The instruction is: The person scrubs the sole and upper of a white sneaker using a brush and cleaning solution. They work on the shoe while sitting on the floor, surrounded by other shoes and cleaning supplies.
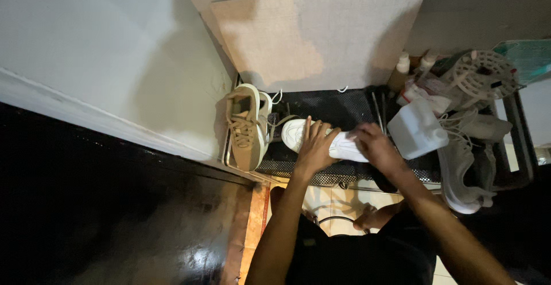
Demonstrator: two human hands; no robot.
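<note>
A white shoe (295, 133) lies on its side on a dark mesh tray (321, 110), toe pointing left. My left hand (314, 146) presses down on the middle of the shoe with fingers spread over it. My right hand (373, 147) grips the shoe's heel end, fingers curled over the white upper. A tan sneaker (245, 127) with tan laces stands beside it at the left, leaning against the wall.
A white plastic jug (417, 130) sits right of my hands. Grey sneakers (468, 159) lie at the right edge, with small bottles (403, 63) and a round white perforated disc (485, 74) behind. A beige board (321, 32) leans at the back. My feet (373, 219) rest on tiled floor.
</note>
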